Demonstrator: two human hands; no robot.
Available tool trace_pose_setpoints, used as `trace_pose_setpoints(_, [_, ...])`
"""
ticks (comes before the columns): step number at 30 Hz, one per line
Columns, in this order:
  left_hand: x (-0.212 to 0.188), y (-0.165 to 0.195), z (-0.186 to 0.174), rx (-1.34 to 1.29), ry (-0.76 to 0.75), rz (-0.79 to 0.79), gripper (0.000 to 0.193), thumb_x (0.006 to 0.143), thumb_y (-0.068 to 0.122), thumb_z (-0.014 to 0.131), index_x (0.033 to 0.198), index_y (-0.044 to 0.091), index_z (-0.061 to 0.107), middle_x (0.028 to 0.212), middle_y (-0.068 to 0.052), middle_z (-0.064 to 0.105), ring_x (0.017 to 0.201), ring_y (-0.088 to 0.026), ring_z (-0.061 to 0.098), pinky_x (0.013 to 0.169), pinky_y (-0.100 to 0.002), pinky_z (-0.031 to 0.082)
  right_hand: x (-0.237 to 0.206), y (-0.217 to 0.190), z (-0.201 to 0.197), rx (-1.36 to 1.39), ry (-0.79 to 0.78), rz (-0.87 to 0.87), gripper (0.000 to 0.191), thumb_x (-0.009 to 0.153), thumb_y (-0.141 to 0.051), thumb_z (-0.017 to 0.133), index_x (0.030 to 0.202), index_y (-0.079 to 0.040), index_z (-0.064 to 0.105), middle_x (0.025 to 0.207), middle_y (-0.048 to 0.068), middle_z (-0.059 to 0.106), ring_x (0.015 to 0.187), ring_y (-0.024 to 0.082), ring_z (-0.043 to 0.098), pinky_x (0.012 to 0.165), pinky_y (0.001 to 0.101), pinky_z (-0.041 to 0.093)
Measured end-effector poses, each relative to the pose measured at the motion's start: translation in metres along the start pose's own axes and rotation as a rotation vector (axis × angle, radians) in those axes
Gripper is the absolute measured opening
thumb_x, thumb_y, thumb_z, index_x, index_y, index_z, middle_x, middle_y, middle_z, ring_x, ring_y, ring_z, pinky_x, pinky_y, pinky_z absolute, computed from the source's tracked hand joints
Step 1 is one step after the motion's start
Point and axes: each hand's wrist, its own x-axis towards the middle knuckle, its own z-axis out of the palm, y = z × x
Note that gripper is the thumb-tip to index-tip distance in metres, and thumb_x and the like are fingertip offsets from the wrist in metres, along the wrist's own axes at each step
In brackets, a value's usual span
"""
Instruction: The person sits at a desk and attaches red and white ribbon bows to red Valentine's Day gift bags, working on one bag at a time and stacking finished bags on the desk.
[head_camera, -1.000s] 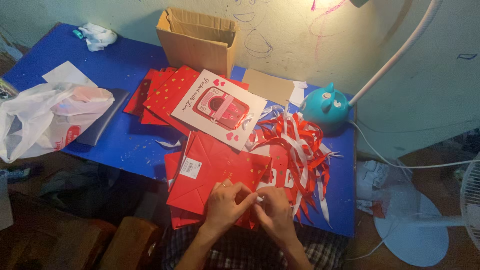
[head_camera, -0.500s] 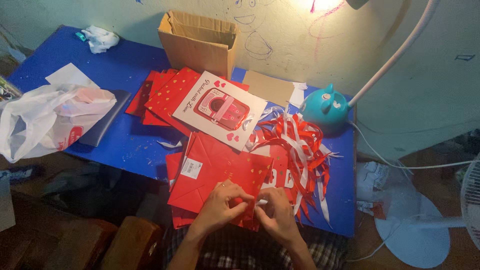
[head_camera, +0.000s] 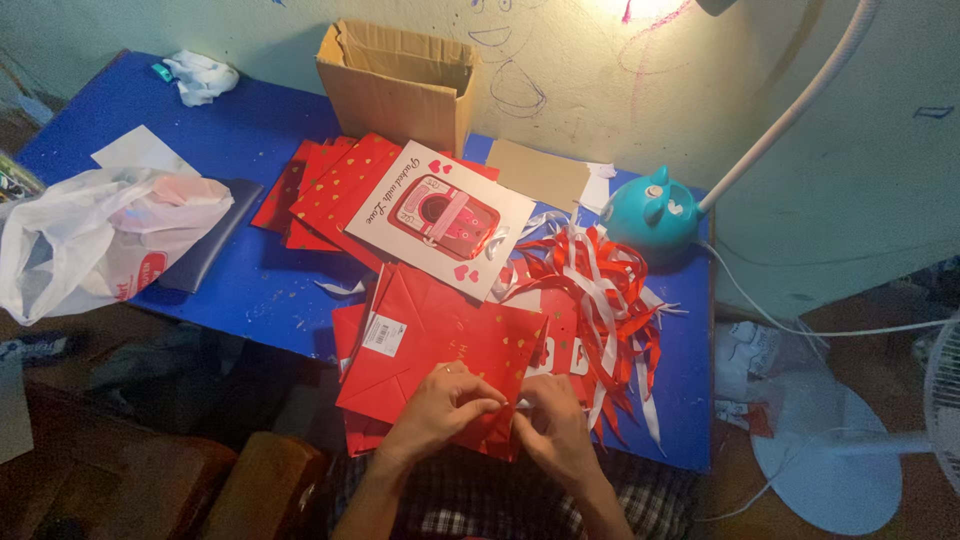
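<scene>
My left hand (head_camera: 442, 404) and my right hand (head_camera: 549, 427) meet at the near edge of a flat red paper gift bag (head_camera: 432, 338), which lies on a stack of similar red bags at the front of the blue table (head_camera: 255, 280). The fingers of both hands pinch a small white ribbon end (head_camera: 519, 404) at the bag's edge. The bag has a white price sticker (head_camera: 383, 335) and small gold hearts. A tangle of red and white ribbons (head_camera: 598, 296) lies just right of the hands.
A white card with a red picture (head_camera: 440, 214) rests on more red bags (head_camera: 330, 190). Behind stand an open cardboard box (head_camera: 400, 80) and a teal lamp base (head_camera: 655, 212). A white plastic bag (head_camera: 95, 235) lies left; a white fan (head_camera: 880, 440) stands right.
The two hands stay together at the bag's near edge, with the fingers shifting slightly around the ribbon. Nothing else on the table moved.
</scene>
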Motion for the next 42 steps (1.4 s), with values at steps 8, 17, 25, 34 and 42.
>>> trace_pose_setpoints(8, [0.001, 0.006, 0.003, -0.032, 0.023, -0.061, 0.014, 0.082, 0.024, 0.077, 0.090, 0.013, 0.082, 0.076, -0.003, 0.070, 0.081, -0.018, 0.061, 0.080, -0.034, 0.049, -0.002, 0.002, 0.003, 0.112, 0.000, 0.121, 0.025, 0.077, -0.001, 0.068, 0.102, -0.004, 0.066, 0.100, 0.008, 0.063, 0.100, 0.025, 0.060, 0.083, 0.0333, 0.059])
trace_pose_setpoints(17, [0.002, 0.014, 0.008, 0.074, 0.105, -0.047, 0.016, 0.077, 0.028, 0.081, 0.082, 0.012, 0.080, 0.067, -0.004, 0.062, 0.078, -0.021, 0.057, 0.080, -0.037, 0.046, -0.005, 0.014, 0.003, 0.023, 0.010, 0.021, 0.027, 0.075, 0.001, 0.069, 0.101, -0.003, 0.066, 0.100, 0.009, 0.066, 0.102, 0.028, 0.060, 0.086, 0.0372, 0.052])
trace_pose_setpoints(25, [0.001, 0.019, 0.012, 0.117, 0.160, -0.051, 0.015, 0.076, 0.028, 0.081, 0.081, 0.014, 0.080, 0.070, -0.005, 0.061, 0.079, -0.022, 0.057, 0.077, -0.038, 0.047, -0.004, 0.012, 0.003, -0.050, 0.007, -0.025, 0.030, 0.072, -0.001, 0.070, 0.100, -0.002, 0.060, 0.101, 0.010, 0.064, 0.102, 0.031, 0.058, 0.087, 0.0397, 0.049])
trace_pose_setpoints(34, [0.003, 0.020, 0.018, 0.159, 0.199, 0.060, 0.016, 0.075, 0.028, 0.082, 0.075, 0.013, 0.076, 0.065, -0.001, 0.066, 0.075, -0.020, 0.061, 0.087, -0.037, 0.044, -0.005, 0.012, 0.003, -0.091, -0.030, 0.039, 0.022, 0.073, 0.000, 0.069, 0.093, -0.001, 0.060, 0.100, 0.010, 0.062, 0.098, 0.030, 0.057, 0.085, 0.0392, 0.048])
trace_pose_setpoints(42, [0.003, 0.023, 0.021, 0.266, 0.129, 0.075, 0.042, 0.069, 0.044, 0.086, 0.072, 0.009, 0.064, 0.071, -0.003, 0.067, 0.081, -0.024, 0.060, 0.090, -0.043, 0.041, -0.010, 0.012, 0.007, -0.113, 0.088, -0.105, 0.024, 0.070, 0.001, 0.071, 0.092, -0.001, 0.061, 0.104, 0.011, 0.063, 0.096, 0.030, 0.059, 0.078, 0.0382, 0.050])
